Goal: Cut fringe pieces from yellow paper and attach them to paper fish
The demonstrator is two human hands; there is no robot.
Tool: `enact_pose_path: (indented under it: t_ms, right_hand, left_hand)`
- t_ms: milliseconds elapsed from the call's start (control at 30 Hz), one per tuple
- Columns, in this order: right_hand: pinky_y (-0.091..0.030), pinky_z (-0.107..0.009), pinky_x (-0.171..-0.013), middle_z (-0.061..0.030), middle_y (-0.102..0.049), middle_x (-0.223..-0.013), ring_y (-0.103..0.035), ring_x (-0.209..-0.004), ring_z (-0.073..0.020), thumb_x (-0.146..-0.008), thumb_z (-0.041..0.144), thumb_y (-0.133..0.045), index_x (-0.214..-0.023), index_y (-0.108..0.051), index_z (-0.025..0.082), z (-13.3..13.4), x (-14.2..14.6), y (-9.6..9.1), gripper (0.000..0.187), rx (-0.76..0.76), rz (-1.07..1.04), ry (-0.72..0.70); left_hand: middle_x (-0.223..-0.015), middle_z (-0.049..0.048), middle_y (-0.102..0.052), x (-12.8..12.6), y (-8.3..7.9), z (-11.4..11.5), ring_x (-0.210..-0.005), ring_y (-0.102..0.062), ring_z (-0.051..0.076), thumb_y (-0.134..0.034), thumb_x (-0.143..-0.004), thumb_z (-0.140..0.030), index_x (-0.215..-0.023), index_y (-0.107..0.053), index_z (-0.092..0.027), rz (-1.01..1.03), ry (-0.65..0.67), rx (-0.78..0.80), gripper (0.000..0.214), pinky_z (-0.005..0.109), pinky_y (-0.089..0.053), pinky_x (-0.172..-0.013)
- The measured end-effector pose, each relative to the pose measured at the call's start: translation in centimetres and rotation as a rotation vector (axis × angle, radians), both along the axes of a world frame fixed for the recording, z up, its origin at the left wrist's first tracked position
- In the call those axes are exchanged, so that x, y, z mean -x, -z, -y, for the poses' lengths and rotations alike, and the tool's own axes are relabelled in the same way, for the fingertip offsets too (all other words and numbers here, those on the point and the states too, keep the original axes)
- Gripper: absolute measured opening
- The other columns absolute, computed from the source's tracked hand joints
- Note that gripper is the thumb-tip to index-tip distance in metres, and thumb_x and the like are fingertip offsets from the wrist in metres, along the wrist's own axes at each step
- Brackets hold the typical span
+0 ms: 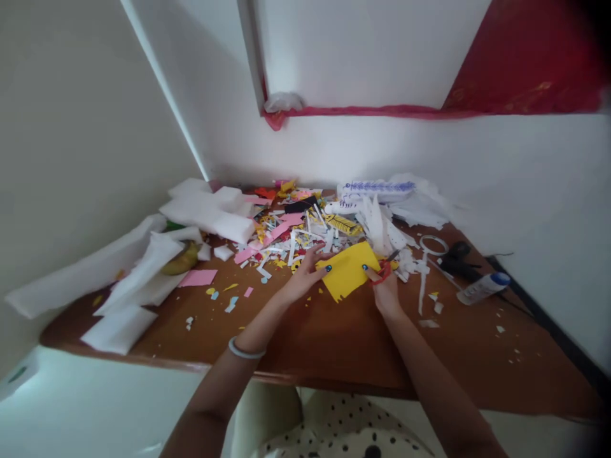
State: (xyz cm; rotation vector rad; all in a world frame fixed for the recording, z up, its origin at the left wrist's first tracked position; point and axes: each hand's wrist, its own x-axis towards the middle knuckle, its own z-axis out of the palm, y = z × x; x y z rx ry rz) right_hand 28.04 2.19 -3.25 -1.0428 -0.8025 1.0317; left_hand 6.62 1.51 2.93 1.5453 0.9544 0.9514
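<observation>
My left hand (305, 275) pinches the left edge of a yellow sheet of paper (347, 270) held just above the brown table (334, 343). My right hand (386, 287) grips red-handled scissors (383, 270) at the sheet's right edge, the blades pointing up and right. The sheet's lower edge is jagged. A pale bangle sits on my left wrist.
Behind the sheet lies a heap of cut paper scraps (296, 229) in pink, white and yellow. White foam pieces (210, 210) lie at the left. A tape ring (433, 244), a black tool (458, 259) and a white glue bottle (483, 287) sit at the right.
</observation>
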Motion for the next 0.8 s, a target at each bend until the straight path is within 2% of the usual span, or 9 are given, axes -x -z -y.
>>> enact_pose_path:
  t_ms: [67,133,167,233,333,367,533,700,800]
  right_hand:
    - [-0.054,-0.034,-0.076,-0.0012,-0.067,-0.087,-0.064,-0.078,-0.0171,-0.064,0.039,-0.077,-0.089,-0.053,0.021,-0.4,0.8,-0.5,0.039,-0.028,-0.032,0.074]
    - [-0.054,-0.034,-0.077,-0.0015,-0.067,-0.089,-0.064,-0.079,-0.0166,-0.066,0.038,-0.076,-0.091,-0.053,0.021,-0.8,2.2,-1.0,0.038,-0.051,-0.043,0.124]
    - [-0.054,-0.033,-0.077,-0.0016,-0.067,-0.090,-0.064,-0.079,-0.0163,-0.066,0.037,-0.077,-0.092,-0.053,0.021,-0.9,2.9,-1.2,0.038,-0.059,-0.040,0.136]
    - [-0.054,-0.033,-0.076,-0.0017,-0.067,-0.089,-0.064,-0.077,-0.0161,-0.063,0.034,-0.079,-0.091,-0.054,0.021,-1.0,4.4,-1.3,0.040,-0.064,-0.016,0.137]
    - [-0.053,-0.033,-0.075,-0.0016,-0.066,-0.087,-0.062,-0.075,-0.0159,-0.059,0.032,-0.081,-0.090,-0.055,0.020,-0.7,5.7,-1.1,0.042,-0.057,0.032,0.130]
    - [-0.053,-0.033,-0.075,-0.0015,-0.066,-0.087,-0.062,-0.075,-0.0157,-0.060,0.032,-0.081,-0.090,-0.054,0.020,-0.6,5.9,-1.0,0.042,-0.056,0.044,0.137]
    - [-0.053,-0.032,-0.078,-0.0011,-0.064,-0.090,-0.061,-0.077,-0.0147,-0.064,0.036,-0.078,-0.092,-0.050,0.022,-0.1,5.4,-0.9,0.042,-0.084,0.100,0.196]
    - [-0.053,-0.033,-0.081,-0.0024,-0.062,-0.094,-0.061,-0.081,-0.0151,-0.068,0.040,-0.075,-0.094,-0.048,0.022,0.1,5.7,-0.4,0.042,-0.100,0.162,0.200]
    - [-0.052,-0.033,-0.083,-0.0026,-0.058,-0.097,-0.059,-0.079,-0.0140,-0.075,0.045,-0.068,-0.098,-0.045,0.023,0.5,5.6,-0.3,0.039,-0.115,0.198,0.196]
  left_hand:
    - [-0.100,0.0104,-0.071,0.7,0.6,-0.6,-0.075,-0.069,0.018,-0.065,-0.080,-0.057,-0.113,-0.064,-0.019,0.011,0.070,0.098,0.050,0.027,-0.054,-0.064]
    - [-0.072,0.0064,-0.069,1.4,1.5,-1.2,-0.057,-0.064,0.016,-0.068,-0.076,-0.062,-0.097,-0.067,-0.015,-0.025,0.084,0.122,0.052,0.025,-0.049,-0.052]
    - [-0.066,0.0052,-0.067,1.8,2.0,-1.4,-0.053,-0.062,0.016,-0.068,-0.075,-0.063,-0.091,-0.068,-0.014,-0.035,0.070,0.122,0.052,0.026,-0.048,-0.050]
    - [-0.068,0.0062,-0.069,2.5,3.0,-1.6,-0.058,-0.064,0.017,-0.067,-0.076,-0.064,-0.092,-0.068,-0.014,-0.030,0.018,0.110,0.052,0.028,-0.051,-0.055]
    - [-0.091,0.0096,-0.075,3.4,4.2,-1.6,-0.085,-0.070,0.023,-0.069,-0.076,-0.061,-0.107,-0.067,-0.016,-0.006,-0.041,0.085,0.055,0.033,-0.057,-0.074]
    - [-0.094,0.0094,-0.075,3.6,4.5,-1.5,-0.089,-0.070,0.024,-0.071,-0.074,-0.059,-0.107,-0.068,-0.017,-0.008,-0.044,0.079,0.053,0.034,-0.057,-0.077]
    - [-0.071,0.0053,-0.073,3.8,4.9,-1.3,-0.077,-0.070,0.024,-0.075,-0.071,-0.052,-0.079,-0.073,-0.017,-0.057,-0.006,0.062,0.036,0.032,-0.057,-0.070]
    - [-0.080,0.0060,-0.075,3.5,4.9,-1.3,-0.089,-0.070,0.028,-0.078,-0.067,-0.051,-0.082,-0.074,-0.018,-0.036,-0.038,0.026,0.036,0.035,-0.058,-0.080]
    - [-0.084,0.0078,-0.076,3.6,5.1,-1.7,-0.098,-0.069,0.030,-0.079,-0.066,-0.050,-0.081,-0.073,-0.017,-0.014,-0.137,0.005,0.037,0.035,-0.057,-0.083]
